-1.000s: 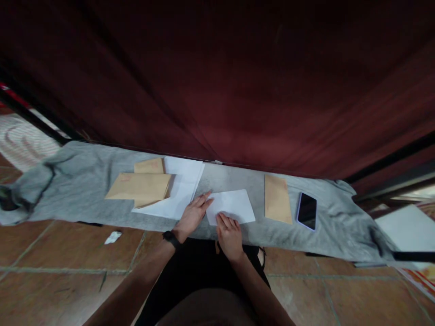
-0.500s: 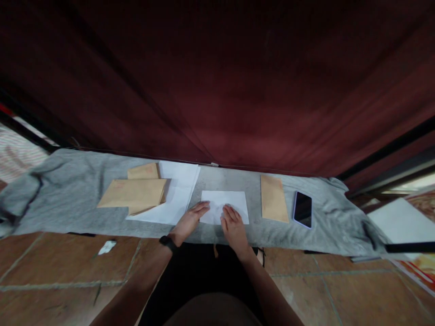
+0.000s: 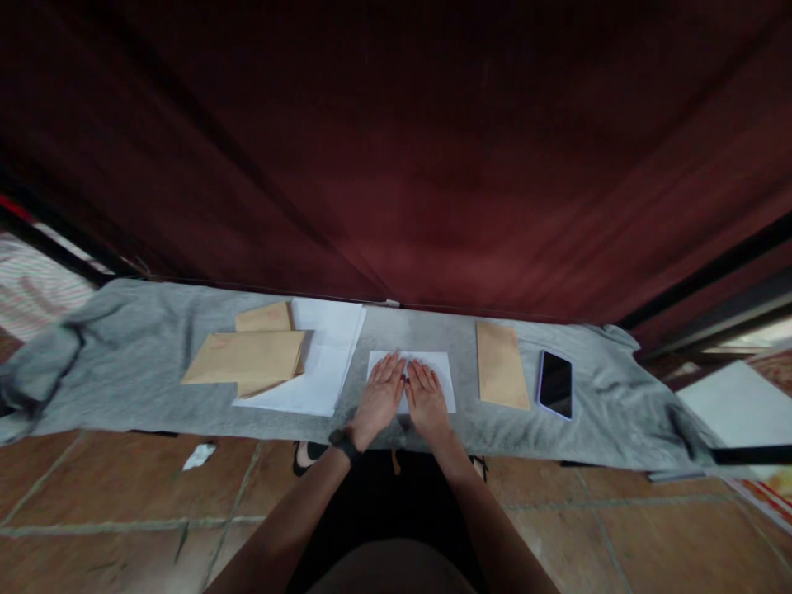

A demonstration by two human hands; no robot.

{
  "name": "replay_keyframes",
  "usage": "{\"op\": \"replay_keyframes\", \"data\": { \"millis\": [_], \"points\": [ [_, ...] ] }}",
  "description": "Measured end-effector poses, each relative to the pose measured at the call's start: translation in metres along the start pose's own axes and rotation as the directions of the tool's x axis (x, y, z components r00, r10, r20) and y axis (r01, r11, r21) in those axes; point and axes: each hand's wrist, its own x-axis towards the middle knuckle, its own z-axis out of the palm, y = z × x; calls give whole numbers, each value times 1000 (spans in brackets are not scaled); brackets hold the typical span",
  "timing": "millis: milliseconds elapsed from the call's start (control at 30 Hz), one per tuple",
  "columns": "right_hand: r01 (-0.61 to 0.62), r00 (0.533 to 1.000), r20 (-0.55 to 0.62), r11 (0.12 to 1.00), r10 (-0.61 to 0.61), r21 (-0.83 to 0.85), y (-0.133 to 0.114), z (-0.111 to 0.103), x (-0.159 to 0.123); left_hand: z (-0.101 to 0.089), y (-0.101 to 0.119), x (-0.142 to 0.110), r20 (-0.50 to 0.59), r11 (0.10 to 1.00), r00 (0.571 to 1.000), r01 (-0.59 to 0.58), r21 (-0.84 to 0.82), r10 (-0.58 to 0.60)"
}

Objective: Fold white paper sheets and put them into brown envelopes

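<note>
A folded white sheet of paper (image 3: 443, 381) lies flat on the grey cloth in front of me. My left hand (image 3: 382, 394), with a black band on its wrist, rests flat on the left part of the paper, fingers stretched forward. Beside it, my right hand (image 3: 426, 399) lies flat on the middle of the same paper, its fingers also stretched. The two hands nearly touch at the thumbs and cover much of the sheet. To the left are white sheets (image 3: 327, 351), partly under a pile of brown envelopes (image 3: 247, 355). One more brown envelope (image 3: 502, 367) lies to the right.
A phone (image 3: 555, 384) with a pale purple edge lies right of the single envelope. Grey cloth (image 3: 148, 355) covers the long narrow surface. Behind it rises a dark red panel (image 3: 396, 206). A crumpled white scrap (image 3: 199, 456) is on the tiled floor.
My left hand has moved from the paper's left edge onto the sheet, next to my right hand. My right hand has moved from the near edge further onto the paper and flattened. The paper was straightened.
</note>
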Motion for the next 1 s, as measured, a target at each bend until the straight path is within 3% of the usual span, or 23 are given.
{"op": "replay_keyframes", "data": {
  "millis": [133, 233, 567, 1000],
  "points": [
    [-19, 997, 72, 995, 26, -94, 5, 3, 8, 19, 10, 11, 54, 992, 998, 38, 117, -44],
    [-28, 998, 54, 990, 35, -137, 10, 8, 7, 26, 5, 11, 46, 984, 996, 65, 165, -73],
    [-90, 994, -79, 981, 77, -171, 18, 14, 2, 27, 1, 7, 11, 975, 995, 94, 200, -98],
    [-114, 991, -93, 974, 97, -198, 37, 4, -7, 25, -7, -5, -47, 967, 988, 156, 203, -149]
  ]
}}
